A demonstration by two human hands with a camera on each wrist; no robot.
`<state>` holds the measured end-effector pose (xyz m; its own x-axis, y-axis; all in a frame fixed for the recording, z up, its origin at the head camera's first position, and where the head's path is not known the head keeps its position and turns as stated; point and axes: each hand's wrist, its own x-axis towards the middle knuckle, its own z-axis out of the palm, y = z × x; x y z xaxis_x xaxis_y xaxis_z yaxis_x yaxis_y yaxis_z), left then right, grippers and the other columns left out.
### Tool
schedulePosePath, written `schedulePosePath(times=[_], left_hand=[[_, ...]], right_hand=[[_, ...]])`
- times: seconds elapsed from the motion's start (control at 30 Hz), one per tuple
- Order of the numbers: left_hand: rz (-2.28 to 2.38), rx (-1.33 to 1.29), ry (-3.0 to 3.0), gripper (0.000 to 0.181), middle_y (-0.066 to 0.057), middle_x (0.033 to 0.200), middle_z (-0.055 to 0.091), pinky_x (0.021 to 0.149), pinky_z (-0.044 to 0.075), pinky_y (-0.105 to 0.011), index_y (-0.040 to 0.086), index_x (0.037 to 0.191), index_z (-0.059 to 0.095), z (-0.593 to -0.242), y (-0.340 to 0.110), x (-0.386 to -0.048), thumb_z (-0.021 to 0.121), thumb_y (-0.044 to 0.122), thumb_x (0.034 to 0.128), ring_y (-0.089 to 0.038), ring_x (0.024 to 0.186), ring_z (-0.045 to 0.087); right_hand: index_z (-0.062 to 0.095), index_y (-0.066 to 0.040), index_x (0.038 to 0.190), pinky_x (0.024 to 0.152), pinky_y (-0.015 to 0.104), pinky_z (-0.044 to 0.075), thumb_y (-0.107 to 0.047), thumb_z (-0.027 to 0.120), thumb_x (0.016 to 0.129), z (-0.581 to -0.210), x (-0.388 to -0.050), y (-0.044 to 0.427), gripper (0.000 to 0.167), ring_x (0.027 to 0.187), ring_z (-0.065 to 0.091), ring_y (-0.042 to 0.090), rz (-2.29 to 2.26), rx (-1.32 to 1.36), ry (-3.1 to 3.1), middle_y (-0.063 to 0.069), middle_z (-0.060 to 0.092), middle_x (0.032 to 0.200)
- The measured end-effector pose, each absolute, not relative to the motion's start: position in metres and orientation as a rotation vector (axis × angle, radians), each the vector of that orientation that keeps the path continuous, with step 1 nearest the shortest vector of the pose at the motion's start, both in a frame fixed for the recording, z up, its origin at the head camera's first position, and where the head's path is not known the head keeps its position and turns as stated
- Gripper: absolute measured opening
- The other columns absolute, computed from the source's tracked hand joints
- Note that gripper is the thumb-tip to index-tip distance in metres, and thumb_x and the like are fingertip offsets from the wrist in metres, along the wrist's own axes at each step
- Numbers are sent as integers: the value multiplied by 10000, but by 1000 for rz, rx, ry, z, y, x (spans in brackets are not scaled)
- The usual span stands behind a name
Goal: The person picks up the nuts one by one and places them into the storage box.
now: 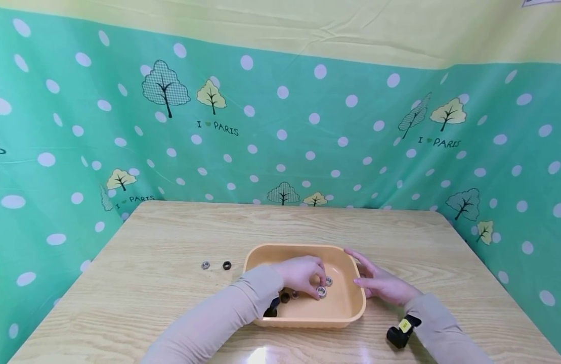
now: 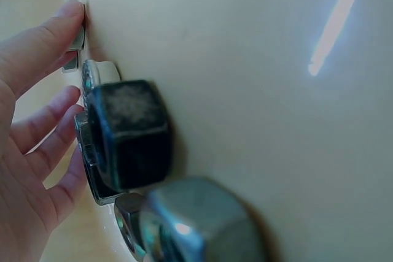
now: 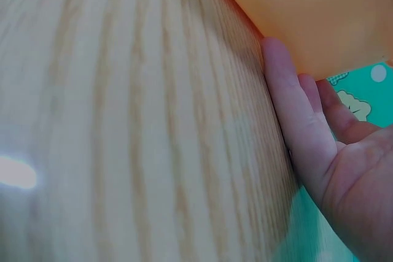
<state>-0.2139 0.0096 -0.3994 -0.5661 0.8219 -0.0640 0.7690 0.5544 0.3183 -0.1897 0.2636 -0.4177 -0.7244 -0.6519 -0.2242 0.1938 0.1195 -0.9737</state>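
A peach plastic box (image 1: 303,322) sits on the table, holding several hex nuts. My left hand (image 1: 303,274) reaches inside it, thumb and index finger pinching a silver nut (image 1: 322,291) at the box floor. Just beyond lies another silver nut (image 1: 329,281). Closer to the left wrist are a dark nut (image 1: 285,298) and a small silver nut (image 1: 295,294), partly covered by the hand. In the left wrist view, a black nut (image 2: 132,136) and a larger-looking silver nut (image 2: 206,222) stand close up. My right hand (image 1: 382,284) rests against the box's right side, fingers fairly straight.
Left of the box, a silver nut (image 1: 205,265) and a black nut (image 1: 227,265) lie on the wooden table (image 1: 171,227). A green dotted curtain (image 1: 280,116) hangs behind and along both sides. A black wrist camera (image 1: 400,331) sits at the right sleeve.
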Motion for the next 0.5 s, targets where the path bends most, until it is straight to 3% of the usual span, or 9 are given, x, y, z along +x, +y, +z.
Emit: schedulePosePath(times=[0.33,0.5], left_hand=[[387,1329,2590,198,83,1014,563,873,411,-113,206,854,685,-396,9,-213,794,332,747,-28,908,488],[407,1321,2594,196,92,997,553,816,416,-99,202,868,690,-394,8,-213,777,347,767,-18,871,484]], right_hand=[[-42,-268,1519,900,476,532,-130,489,974,-417,-188,264,773,1182,539,308,-1668,-423,1785,356,-3,1494],[-51,-261,1517,897,488,529,-108,483,971,-419,-190,265,779,1168,549,317,-1678,-448,1770,366,-12,1489]])
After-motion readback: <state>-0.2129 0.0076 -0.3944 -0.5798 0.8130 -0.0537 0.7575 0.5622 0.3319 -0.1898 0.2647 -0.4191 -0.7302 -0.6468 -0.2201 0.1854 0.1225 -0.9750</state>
